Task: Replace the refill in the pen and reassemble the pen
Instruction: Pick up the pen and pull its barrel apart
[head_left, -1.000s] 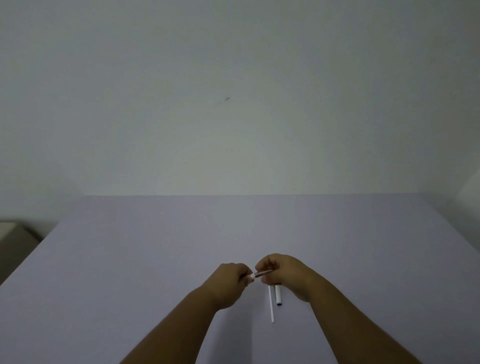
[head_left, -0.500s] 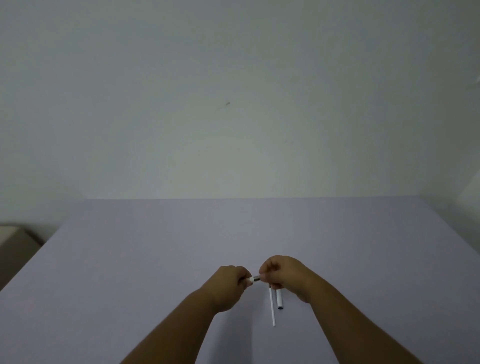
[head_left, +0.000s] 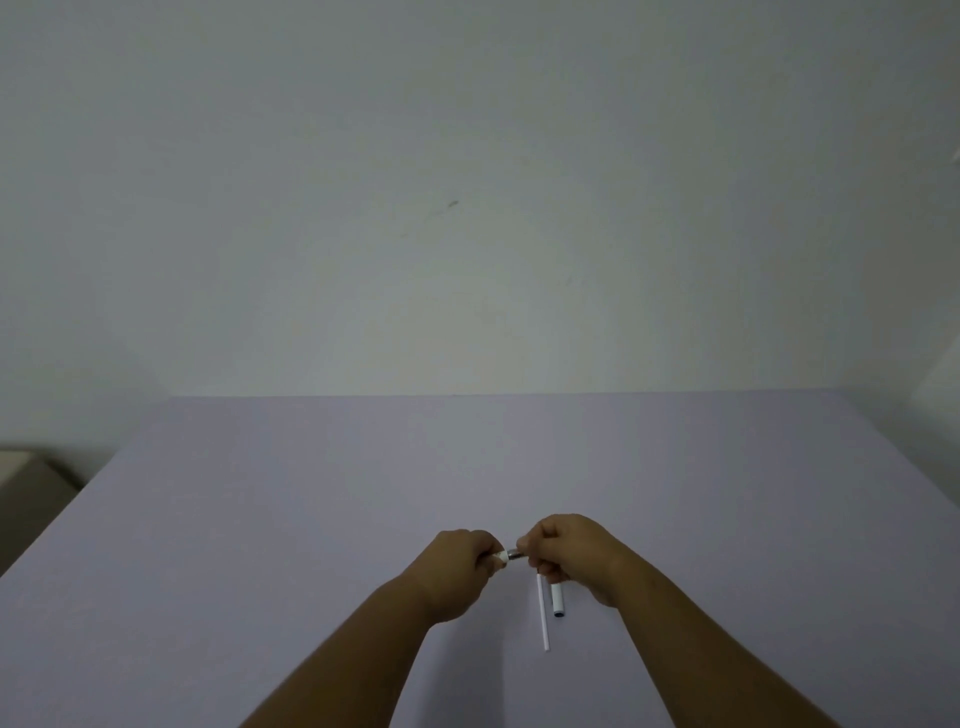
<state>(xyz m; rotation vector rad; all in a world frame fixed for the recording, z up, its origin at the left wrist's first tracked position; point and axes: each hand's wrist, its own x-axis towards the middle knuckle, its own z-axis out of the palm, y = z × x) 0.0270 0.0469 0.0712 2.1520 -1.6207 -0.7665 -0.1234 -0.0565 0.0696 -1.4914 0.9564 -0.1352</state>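
A pale lilac table (head_left: 311, 519) meets a plain grey-white wall (head_left: 467, 208). Above the table's near middle, the left hand (head_left: 457, 571) and right hand (head_left: 571, 556) both pinch a short pen (head_left: 506, 555), mostly hidden by fingers. A thin white refill (head_left: 543, 616) and a cap (head_left: 557, 600) lie beneath.

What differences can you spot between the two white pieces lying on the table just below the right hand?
The thin white tube is longer and slimmer; the white cap is shorter and thicker. The cap's near end looks dark, while the tube is white throughout. The tube reaches closer to the person. Both lie loose on the table, roughly parallel.
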